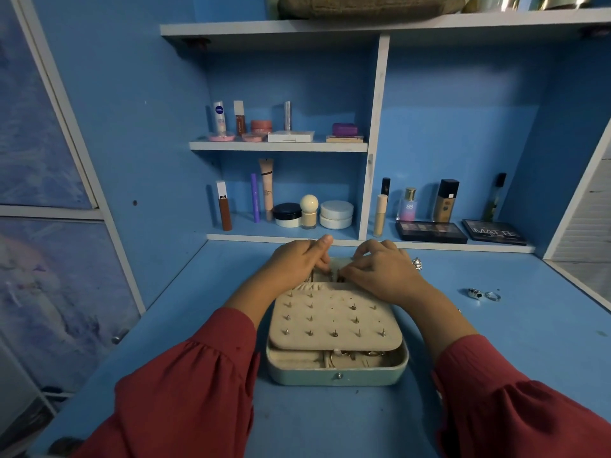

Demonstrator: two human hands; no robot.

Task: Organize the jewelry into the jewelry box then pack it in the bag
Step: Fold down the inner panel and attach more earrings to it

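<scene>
On a blue desk, a jewelry box (337, 368) lies open, its studded earring panel (334, 320) folded forward. Both hands work at its far edge: the left hand (297, 259) and right hand (383, 269) each pinch something small there. Rings (483, 294) lie apart, to the right.

Both hands side by side, arms outstretched; left hand (295, 259) and right hand (380, 267) fingers curled.

A blue tabletop (198, 325) is sitting under dim light, white-edged shelves (277, 146) are standing against the blue wall (132, 110), a patterned panel (36, 127) is flanking the left.
</scene>
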